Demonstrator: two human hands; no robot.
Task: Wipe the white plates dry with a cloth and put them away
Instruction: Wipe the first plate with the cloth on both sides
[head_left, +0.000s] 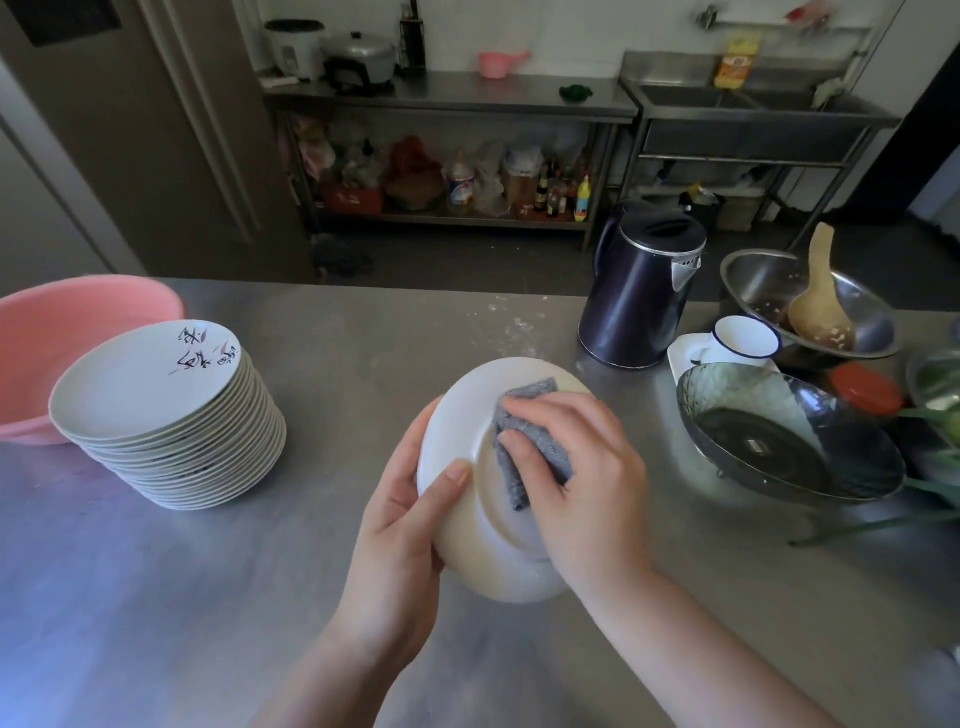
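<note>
The right hand (576, 462) presses a folded grey cloth (524, 441) against the upturned underside of a white plate (467, 519), its fingers bent over the nubbly towelling and the thumb pinning the cloth's lower fold, so this grip is closed on the cloth. The left hand (400, 540) has its grip closed on the plate's rim at about 9 o'clock, thumb lying on the smooth glazed back and fingers hidden beneath. The plate is round, tilted toward the camera and held above the brushed steel counter (156, 597), with the cloth sitting at the centre of its raised foot ring. At 10 o'clock from the hands stands one tall stack of plates (171, 415), too many to count surely; the top one bears painted characters near its far edge. Behind that stack, touching it or nearly so, is one pink plastic basin (62, 338). At 1 o'clock stands one dark, glossy kettle (639, 296) with a metal spout. At 3 o'clock lies one dark glass bowl (789, 436) with a patterned wall, and beyond it one white enamel cup (745, 338) with a blue rim, and one steel bowl (810, 296) holding a wooden spoon (821, 306).
</note>
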